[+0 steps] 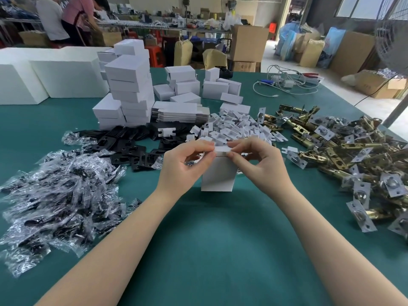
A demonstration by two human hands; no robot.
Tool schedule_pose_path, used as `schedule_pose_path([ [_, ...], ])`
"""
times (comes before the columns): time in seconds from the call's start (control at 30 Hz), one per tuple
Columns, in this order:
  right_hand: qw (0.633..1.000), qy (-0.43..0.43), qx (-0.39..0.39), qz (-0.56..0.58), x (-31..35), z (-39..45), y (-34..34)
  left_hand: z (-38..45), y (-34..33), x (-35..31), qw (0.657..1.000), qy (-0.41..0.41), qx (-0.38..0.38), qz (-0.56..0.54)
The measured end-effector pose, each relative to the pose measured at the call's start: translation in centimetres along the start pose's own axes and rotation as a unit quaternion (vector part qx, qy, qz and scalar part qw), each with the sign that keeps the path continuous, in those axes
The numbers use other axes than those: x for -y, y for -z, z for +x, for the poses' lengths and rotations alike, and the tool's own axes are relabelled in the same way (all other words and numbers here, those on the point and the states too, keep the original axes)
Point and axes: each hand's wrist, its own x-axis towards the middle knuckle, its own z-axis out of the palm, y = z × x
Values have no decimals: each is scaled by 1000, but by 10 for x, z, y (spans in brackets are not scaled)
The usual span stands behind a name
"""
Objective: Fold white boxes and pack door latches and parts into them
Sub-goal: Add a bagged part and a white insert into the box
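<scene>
A small white box stands upright on the green table in the middle of the view. My left hand and my right hand both pinch its top flap from either side, fingers curled over the upper edge. What lies inside the box is hidden. Brass door latches with silver faceplates are heaped at the right. Black plates and clear bags of screws lie at the left. A pile of white card inserts sits just behind the box.
Stacks of folded white boxes and a bundle of flat box blanks stand at the back left, next to white foam blocks. White cables lie at the far right. People work at a bench beyond.
</scene>
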Motion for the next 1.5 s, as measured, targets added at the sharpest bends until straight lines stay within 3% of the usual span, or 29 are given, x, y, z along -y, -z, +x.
schedule_pose_path([
  [0.2,997,52,-26,-49,-7,-10,-7,-2,1,7,996,-66,-1,60],
  [0.43,998,25,-51,-14,-11,-10,-7,1,-13,-7,997,55,-41,-46],
  [0.73,996,58,-32,-60,-12,-11,-10,-7,-1,13,996,-47,9,70],
  [0.87,997,-57,-28,41,-20,-29,-19,-14,1,13,990,124,74,-3],
  [0.97,992,-120,47,20,-33,-37,-15,-14,12,24,955,199,196,98],
  [1.03,989,-130,65,10,-36,-38,-13,-16,14,28,940,217,228,130],
  [1.17,988,-146,32,42,-35,-39,-17,-14,10,16,966,223,121,45],
  [1.27,984,-166,13,58,-39,-38,-16,13,22,-12,976,193,-42,-92],
  [1.37,982,-179,20,53,-44,-39,-16,66,72,-34,938,158,-209,-229],
  [1.5,983,-182,28,24,-49,-37,-20,137,172,-26,866,172,-383,-272],
])
